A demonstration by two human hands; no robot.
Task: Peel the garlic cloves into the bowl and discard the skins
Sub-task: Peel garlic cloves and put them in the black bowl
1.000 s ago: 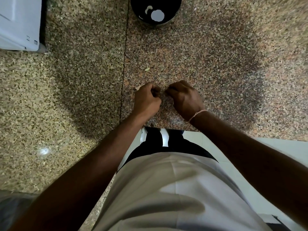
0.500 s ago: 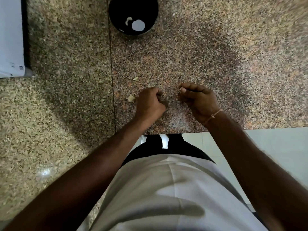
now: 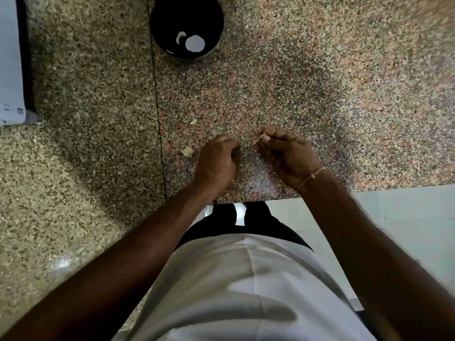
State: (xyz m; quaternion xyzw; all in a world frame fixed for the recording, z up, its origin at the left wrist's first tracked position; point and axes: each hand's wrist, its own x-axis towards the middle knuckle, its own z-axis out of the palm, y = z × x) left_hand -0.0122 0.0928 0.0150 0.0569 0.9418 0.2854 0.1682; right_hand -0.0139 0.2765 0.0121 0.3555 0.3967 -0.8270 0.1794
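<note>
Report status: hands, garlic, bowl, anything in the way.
Right hand pinches a skin. Left hand curled, contents hidden. Bowl path unobstructed.

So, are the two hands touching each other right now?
No, the left hand and right hand are apart, with bare counter showing between them.

Dark bowl upright, pale clove inside.
</note>
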